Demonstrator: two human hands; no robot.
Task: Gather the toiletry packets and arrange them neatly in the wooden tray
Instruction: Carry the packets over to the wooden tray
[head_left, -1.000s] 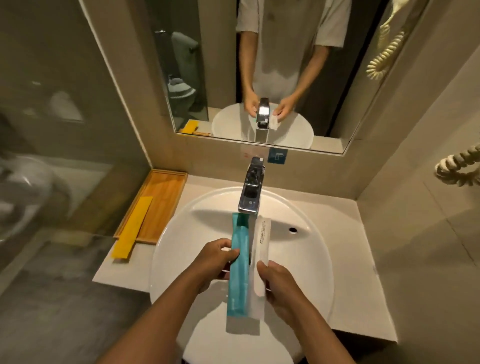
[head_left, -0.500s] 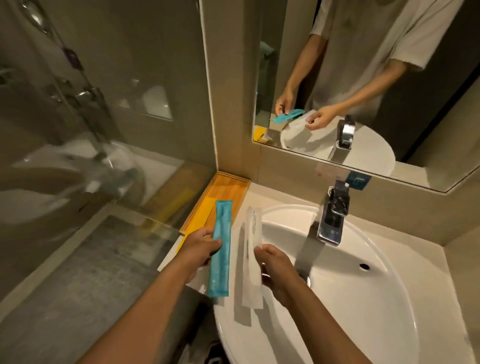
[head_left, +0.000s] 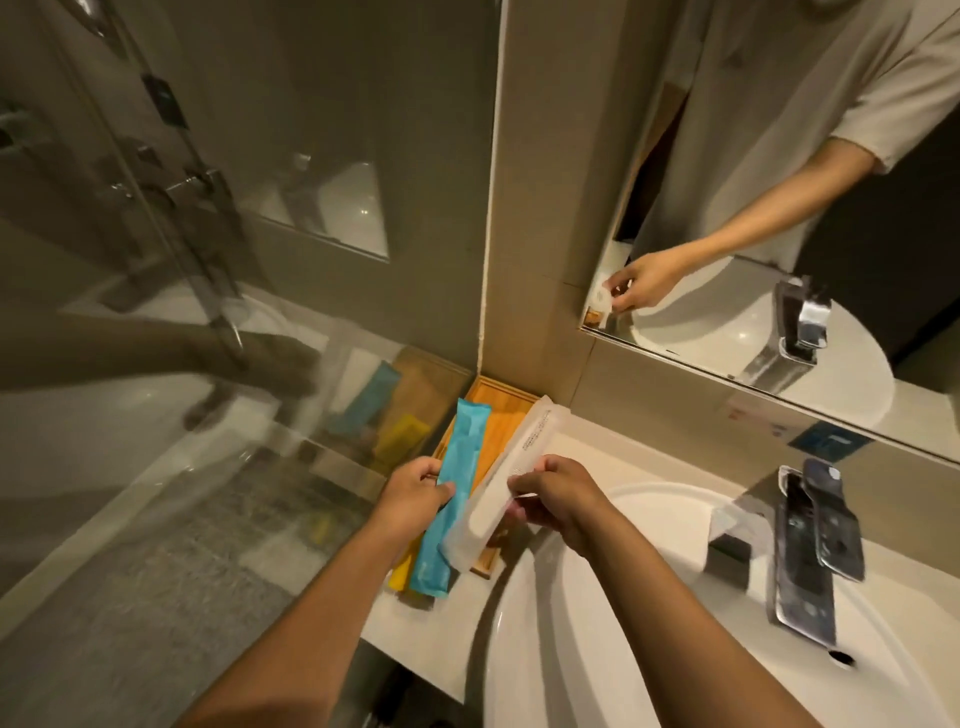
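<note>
My left hand (head_left: 413, 496) grips a long teal packet (head_left: 453, 488) by its left edge, held lengthwise over the wooden tray (head_left: 500, 402). A long white packet (head_left: 506, 475) is pinched in my right hand (head_left: 553, 493) and sits just right of the teal one, also above the tray. Under the teal packet lies a yellow packet (head_left: 401, 571), its near end sticking out past the tray's front edge. The tray stands in the counter's left corner, against the glass partition and the wall.
A white basin (head_left: 597, 597) fills the counter to the right, with a chrome faucet (head_left: 800, 540) behind it. A glass shower partition (head_left: 208, 312) bounds the left side. A mirror (head_left: 779, 182) hangs on the wall above.
Both hands have carried the teal and white packets leftward from over the basin to above the wooden tray. The view has swung left toward the tray corner.
</note>
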